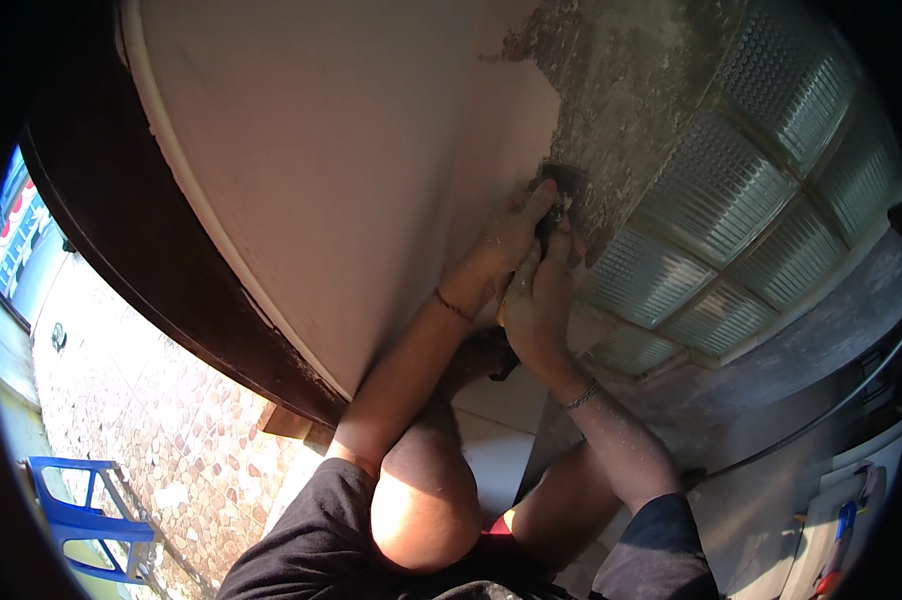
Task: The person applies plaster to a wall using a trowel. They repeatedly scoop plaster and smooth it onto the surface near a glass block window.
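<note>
Both my hands are closed together on a scraper (563, 180), of which a dark flat end shows at the wall; a bit of yellow shows below my grip. My left hand (516, 232) is nearer the blade, its thumb laid along the tool. Just below and to the right, my right hand (541, 300) wraps the lower part, and most of the handle is hidden. The blade end meets the ragged border between the pale pinkish wall coat (341, 150) and a rough, grey-green bare patch (636, 100). Pale dust specks cover my fingers and right forearm.
Ribbed glass blocks (711, 190) fill the wall at right, above a grey ledge (771, 360). A dark wooden frame (171, 285) curves along the left. Outside stands a blue plastic stool (96, 520) on stone paving (161, 400). A grey cable (821, 430) and a blue-and-red-handled tool (844, 530) lie lower right.
</note>
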